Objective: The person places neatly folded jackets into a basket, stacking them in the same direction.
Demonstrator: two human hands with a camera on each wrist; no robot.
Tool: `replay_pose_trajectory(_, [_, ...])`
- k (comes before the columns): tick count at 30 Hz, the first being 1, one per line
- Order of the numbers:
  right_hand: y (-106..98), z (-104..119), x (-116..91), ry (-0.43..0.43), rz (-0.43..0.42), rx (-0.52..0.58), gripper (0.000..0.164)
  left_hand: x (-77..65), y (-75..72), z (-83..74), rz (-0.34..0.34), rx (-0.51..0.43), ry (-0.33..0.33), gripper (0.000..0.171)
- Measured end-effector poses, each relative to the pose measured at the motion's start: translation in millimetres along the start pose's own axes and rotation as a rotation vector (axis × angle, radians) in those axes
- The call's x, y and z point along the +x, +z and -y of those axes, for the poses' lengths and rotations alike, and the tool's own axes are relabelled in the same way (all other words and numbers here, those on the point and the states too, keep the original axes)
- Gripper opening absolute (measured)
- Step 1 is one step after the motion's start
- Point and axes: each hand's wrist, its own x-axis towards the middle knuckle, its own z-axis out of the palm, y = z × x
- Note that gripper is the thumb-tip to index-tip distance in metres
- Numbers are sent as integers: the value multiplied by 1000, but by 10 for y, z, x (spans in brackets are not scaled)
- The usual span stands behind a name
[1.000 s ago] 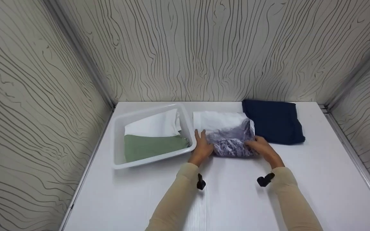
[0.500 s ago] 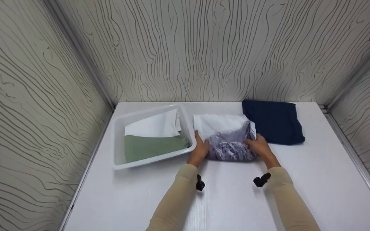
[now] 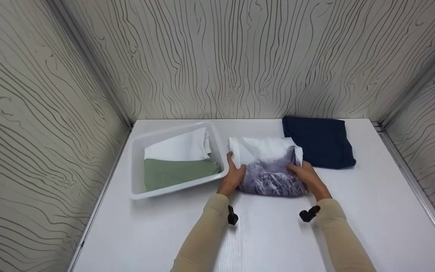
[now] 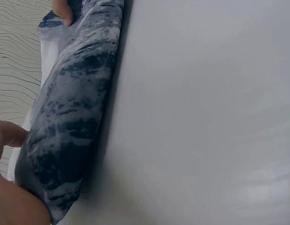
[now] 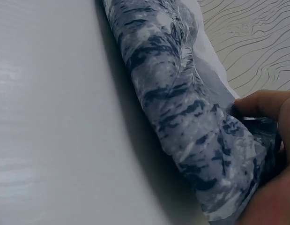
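A folded garment [image 3: 272,177], white at the back with a grey-purple rock-like print at the front, lies between both hands. My left hand [image 3: 233,179] grips its left side, thumb over the top; the left wrist view shows the thumb on the printed cloth [image 4: 74,112]. At the opposite side, my right hand [image 3: 308,177] pinches the edge, thumb above and the other fingers mostly hidden beneath the fabric. In the right wrist view, the near folded edge [image 5: 173,117] is thick and rounded, with shadow along the white surface below.
A white plastic bin [image 3: 179,192] stands left of the left hand, holding a folded white cloth [image 3: 179,145] and a green one [image 3: 178,173]. Behind the right hand lies a folded navy cloth [image 3: 319,141]. Patterned walls [image 3: 217,60] enclose the white table [image 3: 270,234].
The printed garment has slid toward me and sits slightly farther from the back wall. My left hand has gone from spread fingers at its side to a grip with the thumb on top.
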Motion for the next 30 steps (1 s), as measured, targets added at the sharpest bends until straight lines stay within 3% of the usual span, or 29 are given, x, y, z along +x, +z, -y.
replay_pose_trajectory(7, [-14,-64,9,-1,-25,27,86,-31,-34,87,67,-48,96,84])
replay_pose_trajectory(13, [-15,-97,18,-71,-83,65,94,-15,-67,116,127,-138,131,60])
replay_pose_trajectory(17, [-35,-145,18,-237,-97,76,91,2,-83,126,145,-150,108,57])
replay_pose_trajectory(21, [-63,-193,8,-364,-80,39,76,17,-86,143,145,-157,117,57])
replay_pose_trajectory(30, [-70,-257,-9,-400,-57,38,49,-11,-85,156,155,-125,125,55])
